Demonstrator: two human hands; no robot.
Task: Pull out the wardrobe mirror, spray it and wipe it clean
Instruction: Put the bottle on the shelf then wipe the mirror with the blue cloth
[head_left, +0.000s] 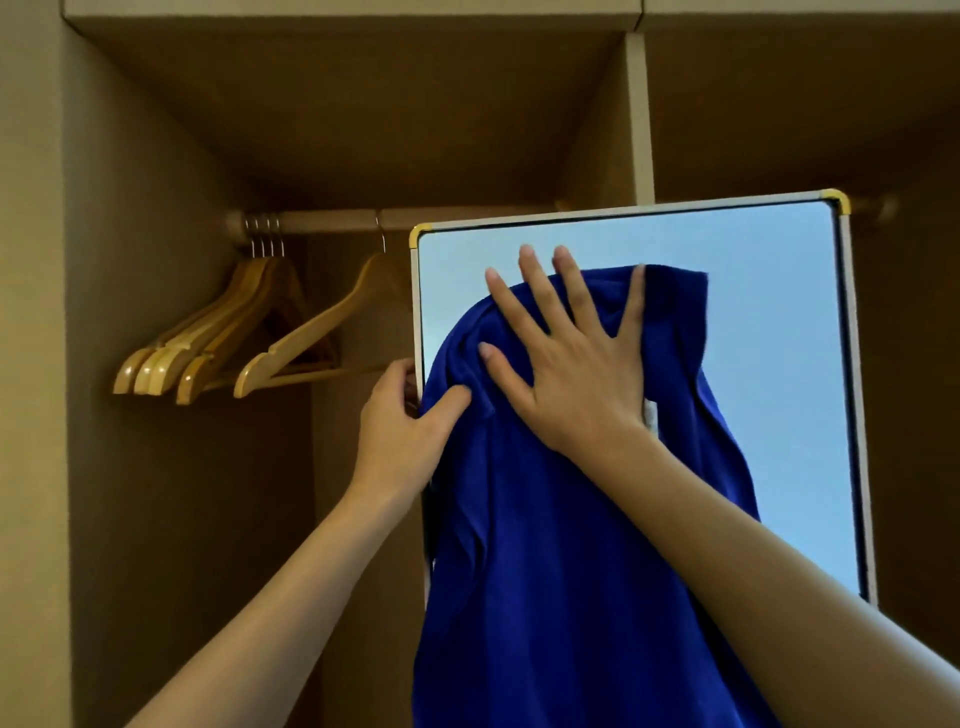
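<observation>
The wardrobe mirror (779, 322) stands pulled out at the right, pale-framed with yellow corner caps, its glass reflecting a light surface. A large blue cloth (545, 519) hangs down over its left half. My right hand (571, 358) lies flat on the cloth's upper part with fingers spread, pressing it against the glass. My left hand (402, 431) grips the mirror's left edge, fingers curled behind the frame and thumb on the cloth. No spray bottle is in view.
Behind the mirror is the open brown wardrobe (156, 312), with a shelf above and a divider (639, 119). A wooden rail (322, 219) carries several wooden hangers (218, 338) at the left, one hanger (322, 332) close to the mirror's edge.
</observation>
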